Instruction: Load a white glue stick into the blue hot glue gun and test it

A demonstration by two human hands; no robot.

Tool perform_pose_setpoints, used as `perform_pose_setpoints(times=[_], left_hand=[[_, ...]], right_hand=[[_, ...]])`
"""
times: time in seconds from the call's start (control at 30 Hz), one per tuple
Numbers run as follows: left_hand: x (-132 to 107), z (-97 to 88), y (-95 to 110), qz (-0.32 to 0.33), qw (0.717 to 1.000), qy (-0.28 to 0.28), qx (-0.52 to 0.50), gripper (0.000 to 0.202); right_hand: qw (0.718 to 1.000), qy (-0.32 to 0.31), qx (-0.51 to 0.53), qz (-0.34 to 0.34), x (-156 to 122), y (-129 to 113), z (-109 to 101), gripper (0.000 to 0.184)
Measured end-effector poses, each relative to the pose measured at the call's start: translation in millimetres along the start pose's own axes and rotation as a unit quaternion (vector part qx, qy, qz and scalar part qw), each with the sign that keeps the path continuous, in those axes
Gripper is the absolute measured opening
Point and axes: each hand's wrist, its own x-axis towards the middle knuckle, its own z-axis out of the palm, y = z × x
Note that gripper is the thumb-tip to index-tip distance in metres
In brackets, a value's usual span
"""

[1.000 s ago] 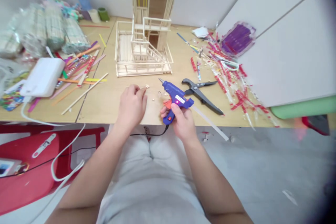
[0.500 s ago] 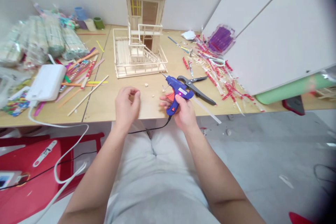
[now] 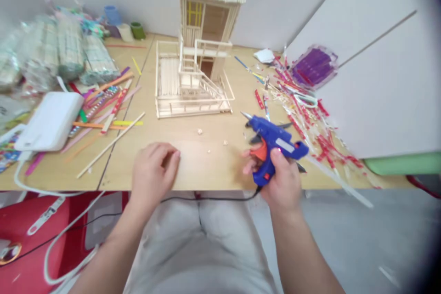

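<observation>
Along desk's front edge point(image 3: 203, 174), right hand point(image 3: 284, 183) grips blue glue gun point(image 3: 272, 135); left hand point(image 3: 154, 170) rests loosely curled, empty. Risk: cord point(image 3: 213, 200) snags, nozzle point(image 3: 246, 115) swings into stick house point(image 3: 196, 55).

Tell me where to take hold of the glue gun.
Take the handle from behind and below, as your right hand does: it hangs down from the barrel, with the orange trigger in front for the fingers. Stay back from the metal nozzle, which points forward.
</observation>
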Motion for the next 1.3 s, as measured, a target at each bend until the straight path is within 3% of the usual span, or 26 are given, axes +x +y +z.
perform_pose_setpoints(times=[0.17,0.33,0.5,0.7,1.0,1.3], left_hand=[[-6,-0.1,3,0.018,1.000,0.018,0.016,0.004],[-7,2.7,5,-0.012,0.999,0.040,0.022,0.011],[-7,6.1,5,-0.041,0.996,0.054,0.053,0.022],[-6,7.9,4,-0.057,0.994,0.049,0.082,0.033],[-2,5.9,10,-0.110,0.988,0.052,0.093,0.030],[-2,7.5,11,-0.099,0.987,0.074,0.107,0.030]], right_hand=[[1.000,-0.003,-0.001,0.007,-9,31,-4,0.034],[0.999,-0.043,-0.030,-0.006,-15,45,-10,0.033],[0.996,-0.081,-0.023,0.008,-8,47,-17,0.034],[0.999,-0.050,0.013,-0.001,-2,45,-9,0.039],[0.997,-0.059,0.054,-0.007,4,41,-1,0.052],[0.997,-0.053,0.063,-0.005,6,41,-1,0.053]])
